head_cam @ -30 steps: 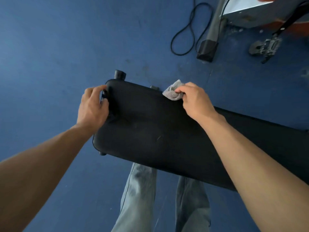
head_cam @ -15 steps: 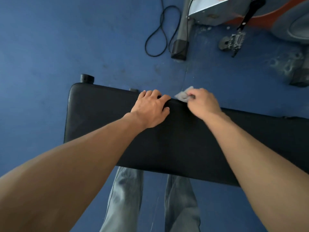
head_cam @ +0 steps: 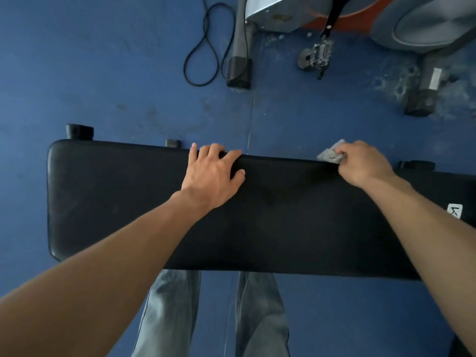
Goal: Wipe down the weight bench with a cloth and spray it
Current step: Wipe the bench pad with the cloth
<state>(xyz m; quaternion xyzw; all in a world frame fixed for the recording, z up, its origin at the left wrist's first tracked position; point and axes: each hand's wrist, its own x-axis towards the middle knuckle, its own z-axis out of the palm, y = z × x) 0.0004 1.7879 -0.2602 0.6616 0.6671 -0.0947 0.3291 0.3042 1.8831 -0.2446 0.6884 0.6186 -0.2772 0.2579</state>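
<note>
A long black padded weight bench (head_cam: 283, 222) lies across the view on a blue floor. My left hand (head_cam: 213, 173) rests flat on the pad near its far edge, fingers spread and reaching over that edge. My right hand (head_cam: 363, 163) grips a small grey cloth (head_cam: 331, 154) and holds it against the far edge of the pad, right of the left hand. No spray bottle is in view.
Beyond the bench stands an exercise bike with a pedal (head_cam: 318, 54), a grey flywheel housing (head_cam: 432, 24) and black-capped feet (head_cam: 238, 72). A looped black cable (head_cam: 203, 45) lies on the floor. My jeans-clad legs (head_cam: 213, 315) show below the bench.
My right hand has slid the cloth rightwards along the far edge. My left hand left the bench's left end and now rests mid-pad. The view has shifted right.
</note>
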